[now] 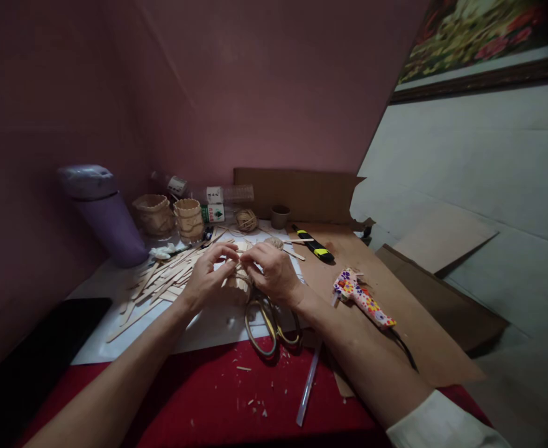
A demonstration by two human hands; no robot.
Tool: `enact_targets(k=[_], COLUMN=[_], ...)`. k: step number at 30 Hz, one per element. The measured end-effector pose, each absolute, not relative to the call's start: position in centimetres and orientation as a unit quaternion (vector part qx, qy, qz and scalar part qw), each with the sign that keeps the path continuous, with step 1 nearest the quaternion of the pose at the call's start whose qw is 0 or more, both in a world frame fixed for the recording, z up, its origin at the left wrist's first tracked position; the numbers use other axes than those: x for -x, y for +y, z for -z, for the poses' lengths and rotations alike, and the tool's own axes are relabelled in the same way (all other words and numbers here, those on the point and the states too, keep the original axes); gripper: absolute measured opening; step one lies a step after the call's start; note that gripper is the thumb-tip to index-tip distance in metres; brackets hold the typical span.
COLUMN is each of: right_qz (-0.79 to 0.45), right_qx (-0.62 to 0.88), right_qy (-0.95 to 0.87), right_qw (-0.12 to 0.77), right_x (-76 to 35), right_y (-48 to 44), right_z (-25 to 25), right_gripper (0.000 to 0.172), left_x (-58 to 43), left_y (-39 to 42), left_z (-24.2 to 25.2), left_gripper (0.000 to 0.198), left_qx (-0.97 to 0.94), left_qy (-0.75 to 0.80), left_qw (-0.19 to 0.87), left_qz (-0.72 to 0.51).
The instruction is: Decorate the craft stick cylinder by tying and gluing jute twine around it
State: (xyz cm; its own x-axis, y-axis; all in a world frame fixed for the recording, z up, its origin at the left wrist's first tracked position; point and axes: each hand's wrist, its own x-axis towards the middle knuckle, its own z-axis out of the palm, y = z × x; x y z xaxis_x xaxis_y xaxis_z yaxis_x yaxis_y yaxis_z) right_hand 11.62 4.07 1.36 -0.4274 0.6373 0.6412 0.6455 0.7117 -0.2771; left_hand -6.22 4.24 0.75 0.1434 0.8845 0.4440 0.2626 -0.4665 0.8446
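Observation:
In the middle of the table stands a small cup of pale craft sticks (pixel 237 283), with a band of twine round its side. My left hand (pixel 212 270) is at its left, thumb and fingers pinched by the twine near the rim. Opposite it, my right hand (pixel 274 272) pinches at the same spot, fingertips close to those of the left. The strand between the fingers is too fine to see clearly. A twine ball (pixel 274 243) lies just behind my right hand. Large gold-handled scissors (pixel 269 326) rest below the cup, their blades partly hidden.
Loose craft sticks (pixel 162 286) spread at left, before two finished stick cups (pixel 188 221) and a purple tumbler (pixel 110 218). A yellow-black utility knife (pixel 316 246) and flowered glue gun (pixel 362 298) lie on cardboard (pixel 423 336) at right. A glue stick (pixel 309 392) lies in front.

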Motion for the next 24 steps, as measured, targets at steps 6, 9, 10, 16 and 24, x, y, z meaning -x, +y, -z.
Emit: enact_targets(k=[6, 9, 10, 16, 24], right_qz=[-0.018, -0.025, -0.027, -0.044, -0.061], right_qx=[0.401, 0.403, 0.403, 0.406, 0.376], right_qy=[-0.826, -0.822, -0.821, -0.81, -0.801], right_qw=[0.396, 0.401, 0.403, 0.422, 0.461], right_x=[-11.61, -11.59, -11.59, -11.54, -11.75], right_y=[3.82, 3.8, 3.81, 3.92, 4.11], right_z=[-1.44, -1.44, -1.44, -1.3, -1.14], right_gripper=[0.013, 0.013, 0.013, 0.012, 0.016], left_x=[6.11, 6.15, 6.18, 6.23, 5.98], left_y=[4.23, 4.22, 4.24, 4.43, 4.27], left_z=[-0.78, -0.92, -0.95, -0.85, -0.81], left_gripper=[0.015, 0.014, 0.013, 0.011, 0.013], left_qx=[-0.708, -0.717, -0.72, -0.716, -0.704], left_qy=[0.412, 0.412, 0.411, 0.414, 0.418], left_qw=[0.288, 0.269, 0.263, 0.259, 0.263], left_qz=[-0.495, -0.494, -0.493, -0.499, -0.511])
